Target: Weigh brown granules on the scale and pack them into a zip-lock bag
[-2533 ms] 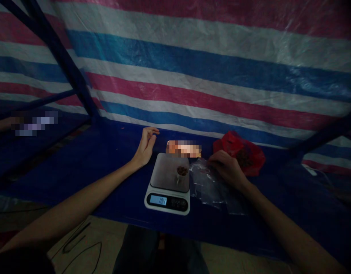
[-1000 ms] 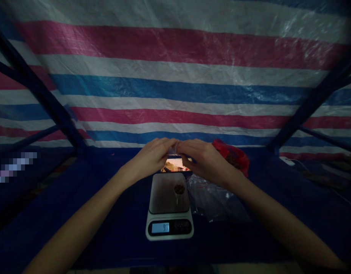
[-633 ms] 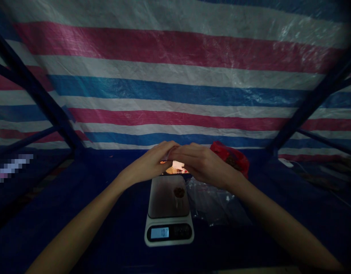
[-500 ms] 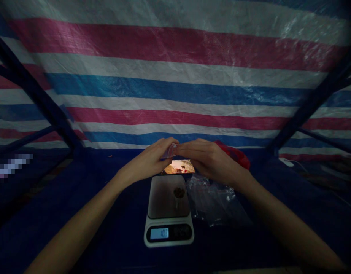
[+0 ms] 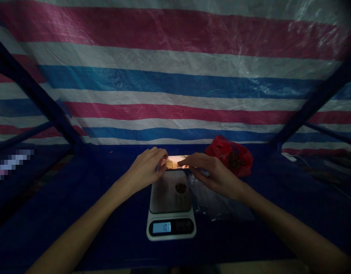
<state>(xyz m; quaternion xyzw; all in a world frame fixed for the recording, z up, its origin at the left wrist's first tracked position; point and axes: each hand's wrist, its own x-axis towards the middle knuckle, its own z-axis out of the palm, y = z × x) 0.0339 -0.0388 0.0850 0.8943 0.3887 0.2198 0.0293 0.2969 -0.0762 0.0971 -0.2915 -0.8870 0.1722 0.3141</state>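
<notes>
The bag (image 5: 245, 160) is red, scale base (image 5: 172, 215) white, pieces (image 5: 180, 188) perhaps brown, sheeting (image 5: 175, 95) striped.

A creased plastic sheet (image 5: 175, 87), striped red, blue and greyish white, walls the view from 10 through 12 to 2 o'clock, catching glare near 2. Dark blue posts (image 5: 38, 95) slant at 9 and 3, each with a thinner crossbar (image 5: 332, 133). A deep blue tabletop (image 5: 115, 236) spreads towards 6. At 5, in dim light, lies probably pale floor (image 5: 249, 266).
</notes>
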